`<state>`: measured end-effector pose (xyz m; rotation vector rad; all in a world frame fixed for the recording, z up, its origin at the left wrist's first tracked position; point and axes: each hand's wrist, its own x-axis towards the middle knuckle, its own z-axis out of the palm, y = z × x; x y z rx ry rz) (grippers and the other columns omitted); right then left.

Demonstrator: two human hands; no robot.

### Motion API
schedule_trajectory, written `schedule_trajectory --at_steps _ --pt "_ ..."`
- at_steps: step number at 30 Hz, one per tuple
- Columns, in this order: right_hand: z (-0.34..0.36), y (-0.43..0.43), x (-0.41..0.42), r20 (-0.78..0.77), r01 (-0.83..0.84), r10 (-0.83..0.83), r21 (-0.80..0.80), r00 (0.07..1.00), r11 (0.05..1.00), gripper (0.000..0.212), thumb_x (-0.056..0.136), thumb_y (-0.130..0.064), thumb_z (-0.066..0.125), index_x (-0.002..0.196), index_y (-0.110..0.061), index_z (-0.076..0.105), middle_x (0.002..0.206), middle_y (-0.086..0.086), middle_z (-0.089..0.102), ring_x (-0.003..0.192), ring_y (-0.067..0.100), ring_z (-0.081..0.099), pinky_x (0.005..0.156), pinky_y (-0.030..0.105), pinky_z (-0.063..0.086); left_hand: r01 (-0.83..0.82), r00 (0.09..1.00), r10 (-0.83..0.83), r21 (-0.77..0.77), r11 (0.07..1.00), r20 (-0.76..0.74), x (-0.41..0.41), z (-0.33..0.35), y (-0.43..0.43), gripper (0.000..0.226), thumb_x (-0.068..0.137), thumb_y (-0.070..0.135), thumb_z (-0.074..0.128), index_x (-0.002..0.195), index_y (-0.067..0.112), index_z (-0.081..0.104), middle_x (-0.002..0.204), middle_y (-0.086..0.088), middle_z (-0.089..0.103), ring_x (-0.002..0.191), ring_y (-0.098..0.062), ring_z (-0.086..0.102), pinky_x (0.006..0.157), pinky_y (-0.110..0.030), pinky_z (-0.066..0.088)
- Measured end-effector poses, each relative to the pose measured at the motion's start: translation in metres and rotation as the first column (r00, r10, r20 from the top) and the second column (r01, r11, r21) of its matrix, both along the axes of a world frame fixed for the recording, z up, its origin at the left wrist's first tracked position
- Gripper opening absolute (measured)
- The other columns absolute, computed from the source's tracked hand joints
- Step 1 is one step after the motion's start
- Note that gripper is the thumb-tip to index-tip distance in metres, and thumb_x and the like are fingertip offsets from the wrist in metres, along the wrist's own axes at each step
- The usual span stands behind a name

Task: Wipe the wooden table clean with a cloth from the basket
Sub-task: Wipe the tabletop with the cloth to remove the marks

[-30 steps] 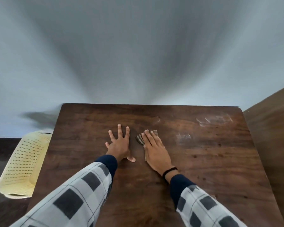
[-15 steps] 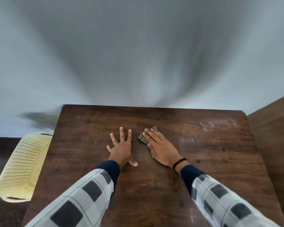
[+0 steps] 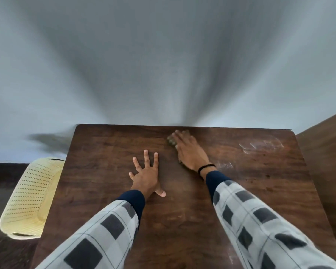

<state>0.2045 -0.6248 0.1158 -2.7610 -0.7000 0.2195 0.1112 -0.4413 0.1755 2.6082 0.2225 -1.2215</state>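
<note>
Head view: looks down on a dark brown wooden table (image 3: 105, 152) with rounded far corners; both arms reach over it in grey-and-white checked sleeves (image 3: 97, 235).
Right hand (image 3: 188, 150): stretched out close to the table's far edge, fingers straight and together, pressing flat on a small brownish striped cloth (image 3: 170, 141) without clutching it. A black band (image 3: 206, 167) circles the wrist.
Cloth: lies on the tabletop, mostly covered by the right hand. Only a blurred edge shows beside the fingers.
Left hand (image 3: 146, 175): released, palm down on bare wood nearer the middle, fingers spread, thumb out to the side, holding nothing.
Basket: a pale yellow perforated plastic basket (image 3: 27, 195) sits off the table's left side, partly hidden by its edge.
Marks: whitish chalky smears (image 3: 260, 145) lie near the far right corner, and a fainter one lies just beside the right wrist.
</note>
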Motion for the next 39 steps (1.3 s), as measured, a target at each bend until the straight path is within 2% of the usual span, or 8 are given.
schedule_trajectory --at_steps 5,11,18,25,28,32,34,39 --pt "0.0 0.01 -0.004 -0.017 0.338 -0.338 0.107 0.941 0.935 0.052 0.107 -0.024 0.034 0.158 -0.016 0.03 0.165 0.003 0.026 0.154 0.025 0.015 0.125 0.041 0.009 0.001 1.0 -0.001 0.007 1.0 -0.001 0.0 -0.001 0.0 0.152 0.063 0.041 0.092 0.149 0.032 -0.032 0.146 -0.001 -0.053 0.139 -0.048 -0.034 0.112 -0.074 0.01" --pt "-0.005 -0.008 -0.028 0.026 -0.074 0.074 0.012 0.997 0.997 0.055 0.106 -0.033 0.027 0.16 -0.018 0.026 0.166 -0.001 0.022 0.154 0.021 0.016 0.125 0.041 0.015 -0.007 1.0 0.007 0.007 1.0 -0.003 0.001 -0.002 -0.001 0.152 0.063 0.04 0.092 0.149 0.031 -0.032 0.147 -0.001 -0.052 0.139 -0.048 -0.034 0.112 -0.074 0.01" --pt "-0.001 -0.006 -0.006 0.002 0.477 -0.48 0.096 0.878 0.874 0.051 0.105 -0.021 0.036 0.155 -0.01 0.035 0.162 0.01 0.032 0.151 0.03 0.021 0.126 0.042 0.01 -0.009 1.0 0.009 0.009 1.0 0.002 -0.001 0.0 0.0 0.152 0.062 0.04 0.093 0.149 0.032 -0.032 0.147 -0.001 -0.052 0.139 -0.047 -0.034 0.111 -0.074 0.011" --pt "0.0 -0.021 -0.05 0.069 -0.169 0.17 -0.025 0.983 0.985 0.055 0.106 -0.021 0.04 0.158 -0.013 0.028 0.165 0.004 0.024 0.154 0.024 0.017 0.126 0.043 0.012 -0.006 1.0 0.006 -0.006 1.0 0.008 0.0 0.001 0.0 0.151 0.063 0.039 0.093 0.15 0.032 -0.031 0.146 -0.001 -0.053 0.14 -0.048 -0.033 0.112 -0.074 0.011" --pt "0.001 -0.048 -0.009 0.024 0.11 -0.11 -0.017 0.994 0.994 0.052 0.107 -0.02 0.036 0.158 -0.013 0.028 0.167 0.006 0.021 0.154 0.024 0.016 0.126 0.044 0.011 -0.004 1.0 0.004 -0.008 1.0 0.011 -0.001 0.001 0.0 0.151 0.063 0.04 0.092 0.15 0.031 -0.031 0.147 -0.002 -0.052 0.139 -0.047 -0.034 0.112 -0.074 0.01" --pt "0.001 -0.032 -0.006 -0.008 0.505 -0.506 0.047 0.863 0.862 0.056 0.103 -0.025 0.027 0.157 -0.009 0.03 0.164 0.01 0.026 0.152 0.03 0.02 0.125 0.044 0.012 0.0 1.0 0.0 -0.009 1.0 0.016 0.0 0.0 -0.001 0.151 0.063 0.04 0.092 0.15 0.031 -0.031 0.147 -0.002 -0.052 0.139 -0.047 -0.034 0.111 -0.074 0.009" --pt "0.0 -0.009 -0.037 -0.011 0.439 -0.439 0.061 0.898 0.896 0.057 0.103 -0.025 0.026 0.158 -0.01 0.028 0.165 0.01 0.024 0.153 0.03 0.017 0.126 0.045 0.01 -0.007 1.0 0.007 -0.001 1.0 0.011 0.0 -0.001 -0.001 0.152 0.063 0.04 0.092 0.149 0.032 -0.032 0.146 -0.001 -0.053 0.139 -0.047 -0.034 0.111 -0.074 0.01" --pt "0.002 -0.022 -0.077 0.025 -0.096 0.096 0.013 0.995 0.995 0.055 0.107 -0.026 0.034 0.16 -0.015 0.024 0.167 0.001 0.021 0.154 0.021 0.012 0.126 0.04 0.011 -0.016 1.0 0.016 -0.005 1.0 0.002 0.001 0.002 -0.001 0.152 0.064 0.038 0.092 0.149 0.032 -0.032 0.146 -0.001 -0.053 0.139 -0.048 -0.034 0.111 -0.075 0.01"
